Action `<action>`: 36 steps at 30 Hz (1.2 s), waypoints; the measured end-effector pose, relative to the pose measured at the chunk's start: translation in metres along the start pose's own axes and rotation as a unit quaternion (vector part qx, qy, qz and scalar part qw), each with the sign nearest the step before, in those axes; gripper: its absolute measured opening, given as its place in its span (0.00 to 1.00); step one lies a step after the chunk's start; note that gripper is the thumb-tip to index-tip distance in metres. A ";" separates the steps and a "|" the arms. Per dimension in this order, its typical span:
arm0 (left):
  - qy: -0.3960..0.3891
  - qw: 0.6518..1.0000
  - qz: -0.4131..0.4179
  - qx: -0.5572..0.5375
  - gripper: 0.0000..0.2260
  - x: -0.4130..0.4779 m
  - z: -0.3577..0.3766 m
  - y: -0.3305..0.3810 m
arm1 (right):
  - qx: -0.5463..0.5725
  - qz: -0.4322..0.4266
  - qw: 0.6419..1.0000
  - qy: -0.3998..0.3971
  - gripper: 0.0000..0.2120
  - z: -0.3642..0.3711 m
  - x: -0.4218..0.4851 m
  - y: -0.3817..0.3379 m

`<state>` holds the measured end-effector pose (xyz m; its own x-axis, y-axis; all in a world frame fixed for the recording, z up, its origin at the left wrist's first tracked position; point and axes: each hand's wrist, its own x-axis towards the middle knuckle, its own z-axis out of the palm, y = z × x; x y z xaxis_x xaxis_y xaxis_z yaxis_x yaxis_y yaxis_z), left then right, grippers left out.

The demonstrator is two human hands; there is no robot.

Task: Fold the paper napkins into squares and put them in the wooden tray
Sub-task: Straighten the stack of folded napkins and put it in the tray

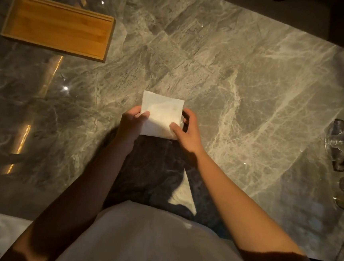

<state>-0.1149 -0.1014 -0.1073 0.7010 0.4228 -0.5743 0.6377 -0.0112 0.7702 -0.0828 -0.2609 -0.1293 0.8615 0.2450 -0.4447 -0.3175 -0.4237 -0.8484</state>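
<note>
You are holding one folded paper napkin (161,117) between both hands over the middle of the marble tabletop (243,84). Your left hand (130,122) is pinching the napkin's left edge, thumb on top; your right hand (184,129) is gripping the right edge, thumb pressing its near right corner, fingers (187,112) curling round the side. The napkin is already looking close to square, so the folding step appears to be finishing; whether it is resting on the surface or lifted just clear cannot be told.

The wooden tray (6,30) is sitting near the far left corner, well apart from the napkin, and it is showing nothing inside. The next move is calling for a carry up and left while keeping the layers pinched together.

The path to the tray is lying open. Glassware (336,140) is standing along the right edge, away from that route. More white paper (182,193) is lying by the near edge, partly in shadow.
</note>
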 end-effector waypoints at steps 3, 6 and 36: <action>-0.026 0.997 -0.007 -0.071 0.09 -0.012 -0.004 0.001 | 0.148 0.080 0.986 -0.013 0.23 0.000 0.000 -0.004; -0.049 0.992 0.000 -0.117 0.11 -0.023 -0.010 0.003 | 0.250 0.161 0.953 -0.051 0.12 0.003 0.000 -0.008; 0.041 0.994 0.033 -0.093 0.11 0.184 -0.199 0.037 | 0.372 0.187 0.909 0.024 0.07 0.191 0.128 -0.181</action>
<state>-0.0264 0.1564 -0.1291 0.7059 0.4989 -0.5029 0.5160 0.1243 0.8475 0.0090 0.0138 -0.0871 0.6485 0.1601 -0.7442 -0.7567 0.2415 -0.6075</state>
